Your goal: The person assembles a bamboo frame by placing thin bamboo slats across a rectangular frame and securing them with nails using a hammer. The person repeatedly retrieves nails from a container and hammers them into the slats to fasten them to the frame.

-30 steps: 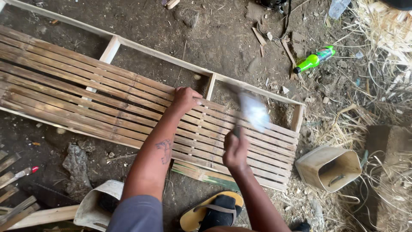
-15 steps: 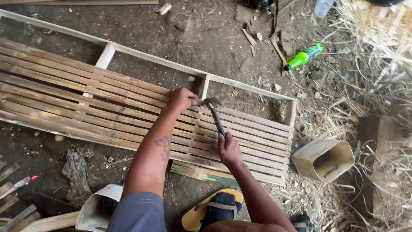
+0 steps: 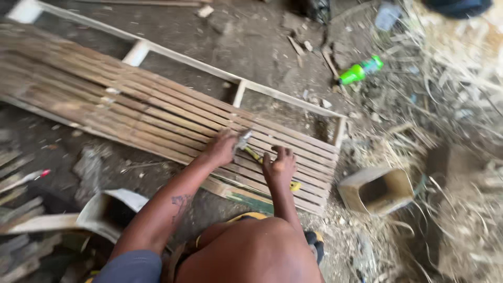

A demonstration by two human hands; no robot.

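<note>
Left hand (image 3: pixel 222 149) pressed flat; right hand (image 3: pixel 279 167) curled in a grip.

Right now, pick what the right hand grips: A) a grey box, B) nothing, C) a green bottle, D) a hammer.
D: the right hand is closed round the yellow-and-black handle of a hammer whose head lies on the slats beside the left hand; the green bottle lies far off on the ground.

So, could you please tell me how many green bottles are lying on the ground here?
1: a green bottle lies on the dirt at upper right, beyond the slat panel. Others may be hidden in the straw.
</note>
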